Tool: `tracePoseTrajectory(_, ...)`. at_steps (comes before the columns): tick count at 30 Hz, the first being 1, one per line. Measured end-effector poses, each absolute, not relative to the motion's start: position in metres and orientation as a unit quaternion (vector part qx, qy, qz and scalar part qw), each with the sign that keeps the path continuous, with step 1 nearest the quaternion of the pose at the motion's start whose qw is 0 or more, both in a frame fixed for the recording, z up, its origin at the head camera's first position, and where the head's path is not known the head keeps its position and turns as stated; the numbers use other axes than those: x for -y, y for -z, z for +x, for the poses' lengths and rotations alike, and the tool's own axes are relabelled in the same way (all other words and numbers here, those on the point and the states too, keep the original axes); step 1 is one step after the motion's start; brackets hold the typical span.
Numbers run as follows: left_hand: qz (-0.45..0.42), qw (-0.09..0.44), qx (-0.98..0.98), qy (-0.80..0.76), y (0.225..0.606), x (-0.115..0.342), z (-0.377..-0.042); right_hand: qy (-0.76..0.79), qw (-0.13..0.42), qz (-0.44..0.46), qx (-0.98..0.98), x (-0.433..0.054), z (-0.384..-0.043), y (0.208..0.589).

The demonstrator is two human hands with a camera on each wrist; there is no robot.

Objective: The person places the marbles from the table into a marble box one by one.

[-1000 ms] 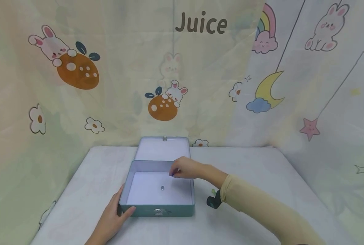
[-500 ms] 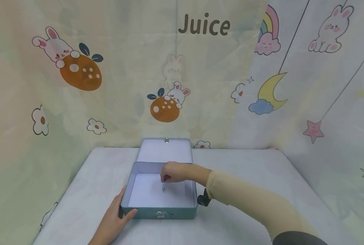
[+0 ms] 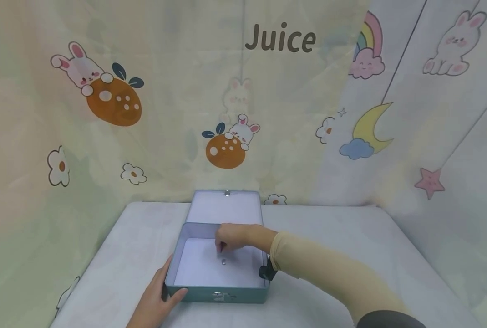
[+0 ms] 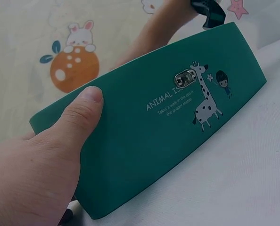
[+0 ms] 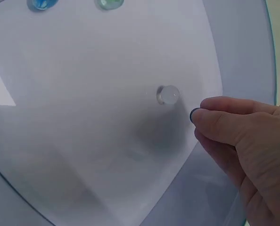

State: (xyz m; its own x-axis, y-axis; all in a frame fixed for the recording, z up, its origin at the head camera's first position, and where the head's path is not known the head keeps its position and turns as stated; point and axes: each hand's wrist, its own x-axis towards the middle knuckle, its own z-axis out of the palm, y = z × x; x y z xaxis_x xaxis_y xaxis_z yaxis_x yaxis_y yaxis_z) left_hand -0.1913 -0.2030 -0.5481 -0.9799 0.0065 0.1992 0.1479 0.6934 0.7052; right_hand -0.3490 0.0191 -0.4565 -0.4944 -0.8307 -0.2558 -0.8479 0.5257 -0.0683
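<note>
A green tin box with a giraffe print stands on the table, its white inside showing. My left hand grips its front left corner, thumb on the front wall and fingers along the left side. In the right wrist view, my right hand pinches a dark blue marble, mostly covered by the fingertips. That hand hangs low inside the box. A clear marble lies on the white floor just beside the fingertips.
The box lid leans open at the back. Along the top of the right wrist view, a blue marble and a green marble rest on a white surface. A printed cloth hangs behind the table.
My right hand has moved left and lower inside the box, toward the clear marble, still pinching the blue one. The left hand keeps its grip. The head view has shifted slightly.
</note>
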Motion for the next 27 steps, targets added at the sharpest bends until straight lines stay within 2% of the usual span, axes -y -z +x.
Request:
tracePoseTrajectory(10,-0.045,0.085,0.914,0.395,0.544,0.198,-0.190,-0.059,0.111,-0.483,-0.866,-0.022,-0.351,0.467)
tracePoseTrajectory(19,-0.030,0.071,0.922,0.380,0.544,0.196,-0.191,-0.043,0.128,-0.476,-0.869,-0.023,-0.350,0.469)
tracePoseTrajectory(27,-0.032,0.079,0.921,0.380,0.547,0.201,-0.190,-0.026,0.116,-0.467,-0.876,-0.031,-0.338,0.447)
